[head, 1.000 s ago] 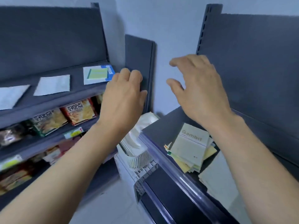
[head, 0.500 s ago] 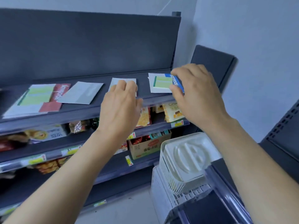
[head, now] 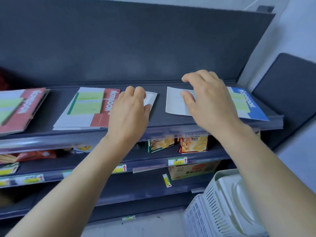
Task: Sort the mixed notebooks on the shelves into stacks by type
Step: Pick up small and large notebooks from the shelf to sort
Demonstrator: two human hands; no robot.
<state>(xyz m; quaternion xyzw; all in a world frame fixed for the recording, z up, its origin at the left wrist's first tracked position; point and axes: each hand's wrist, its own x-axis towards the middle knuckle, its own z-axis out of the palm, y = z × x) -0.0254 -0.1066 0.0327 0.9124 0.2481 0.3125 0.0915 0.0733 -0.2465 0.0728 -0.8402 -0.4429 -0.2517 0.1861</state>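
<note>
basket: white basket (head: 222,204), bottom right, nearest, on the floor by the shelves
lower shelves: snack packs (head: 193,144) and a carton (head: 191,170), price tags on the rails
left hand: left hand (head: 130,113) over the top shelf (head: 159,120), fingers bent, tips hidden, on the left white notebook (head: 152,100); grip cannot tell
right hand: right hand (head: 208,101) apart from the left, fingers spread and loosely curved above the right white notebook (head: 174,103); holds nothing, contact unclear
notebooks: all flat on the top shelf, left to right: far-left red notebook (head: 25,110), mid red notebook (head: 85,108), two white ones, blue notebook (head: 251,108) at the right end
back: dark panel (head: 136,45)
</note>
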